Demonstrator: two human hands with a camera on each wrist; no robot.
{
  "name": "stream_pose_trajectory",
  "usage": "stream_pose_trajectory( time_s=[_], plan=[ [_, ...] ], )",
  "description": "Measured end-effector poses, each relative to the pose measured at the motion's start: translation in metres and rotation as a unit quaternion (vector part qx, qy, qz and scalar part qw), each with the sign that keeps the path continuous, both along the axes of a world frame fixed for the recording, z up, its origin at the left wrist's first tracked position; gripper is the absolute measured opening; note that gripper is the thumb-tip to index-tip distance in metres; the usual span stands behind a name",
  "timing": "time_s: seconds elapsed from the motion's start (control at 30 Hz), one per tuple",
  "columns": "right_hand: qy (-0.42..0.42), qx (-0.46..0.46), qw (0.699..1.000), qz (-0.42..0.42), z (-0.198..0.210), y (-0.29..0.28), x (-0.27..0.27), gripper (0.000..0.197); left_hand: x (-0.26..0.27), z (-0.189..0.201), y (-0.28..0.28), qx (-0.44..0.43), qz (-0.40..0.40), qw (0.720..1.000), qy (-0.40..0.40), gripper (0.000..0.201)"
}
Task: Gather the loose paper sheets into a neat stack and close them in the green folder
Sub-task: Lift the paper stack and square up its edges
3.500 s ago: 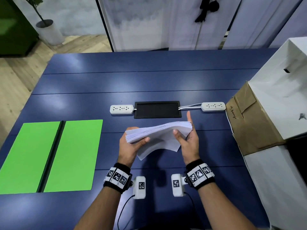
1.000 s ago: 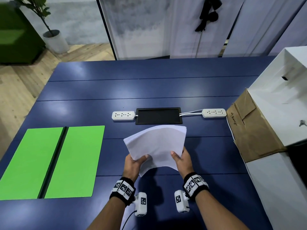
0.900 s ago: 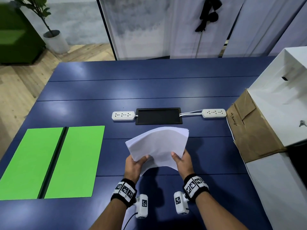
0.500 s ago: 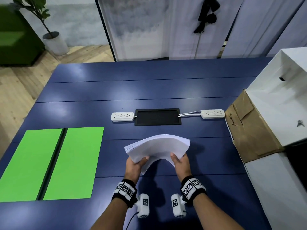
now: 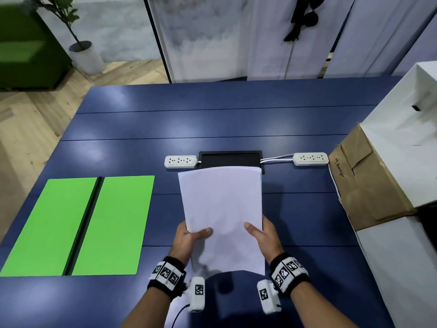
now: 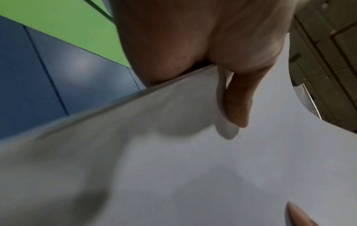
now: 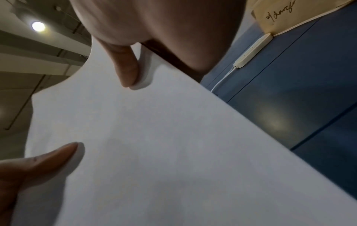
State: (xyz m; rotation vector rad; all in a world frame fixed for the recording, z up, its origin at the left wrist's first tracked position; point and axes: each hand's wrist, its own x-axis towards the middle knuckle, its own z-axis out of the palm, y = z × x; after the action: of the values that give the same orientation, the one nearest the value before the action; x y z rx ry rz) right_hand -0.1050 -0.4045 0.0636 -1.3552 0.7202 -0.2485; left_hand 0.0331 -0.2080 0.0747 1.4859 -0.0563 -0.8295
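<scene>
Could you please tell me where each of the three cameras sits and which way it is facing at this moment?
Head: on the person's head, looking forward and down at the blue table, the open green folder and both forearms; left hand and right hand hold the paper stack.
Left wrist: looks along the left palm; thumb on paper, folder corner behind.
Right wrist: looks along the right palm; power strip beyond.
Shared: all three show the stack.
</scene>
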Motion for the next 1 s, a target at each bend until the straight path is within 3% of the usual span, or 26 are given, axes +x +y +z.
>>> stream_pose_trajectory(
  time_s=[0.3, 0.47, 0.63, 0.77, 0.83, 0.9, 1.0],
  plan=[
    [0.026, 0.083, 0.996, -0.011, -0.005, 0.030, -0.007, 0.031, -0.008, -0.011, 0.024, 0.017, 0.031, 0.998, 0.055, 0.035],
    [0.056, 0.027, 0.998, 0.023, -0.008, 0.048, -0.001, 0.030, -0.006, -0.018, 0.040, 0.048, 0.014, 0.998, 0.045, 0.033],
    [0.077, -0.013, 0.997, 0.012, -0.018, 0.064, 0.006, 0.030, 0.001, -0.027, 0.061, 0.024, -0.012, 0.997, 0.068, 0.038],
    [0.080, -0.006, 0.997, -0.004, -0.018, 0.063, 0.003, 0.029, 0.038, -0.055, 0.109, 0.129, 0.021, 0.991, -0.022, 0.076],
    [0.088, -0.004, 0.996, -0.019, -0.018, 0.056, -0.002, 0.029, 0.071, -0.076, 0.151, 0.270, 0.002, 0.953, -0.141, 0.069],
    [0.097, -0.002, 0.995, -0.039, -0.019, 0.048, -0.011, 0.028, 0.102, -0.097, 0.194, 0.413, -0.043, 0.879, -0.236, 0.056],
    [0.120, -0.007, 0.991, -0.060, -0.025, 0.035, -0.025, 0.032, 0.125, -0.114, 0.235, 0.556, -0.184, 0.775, -0.236, 0.065]
  ],
)
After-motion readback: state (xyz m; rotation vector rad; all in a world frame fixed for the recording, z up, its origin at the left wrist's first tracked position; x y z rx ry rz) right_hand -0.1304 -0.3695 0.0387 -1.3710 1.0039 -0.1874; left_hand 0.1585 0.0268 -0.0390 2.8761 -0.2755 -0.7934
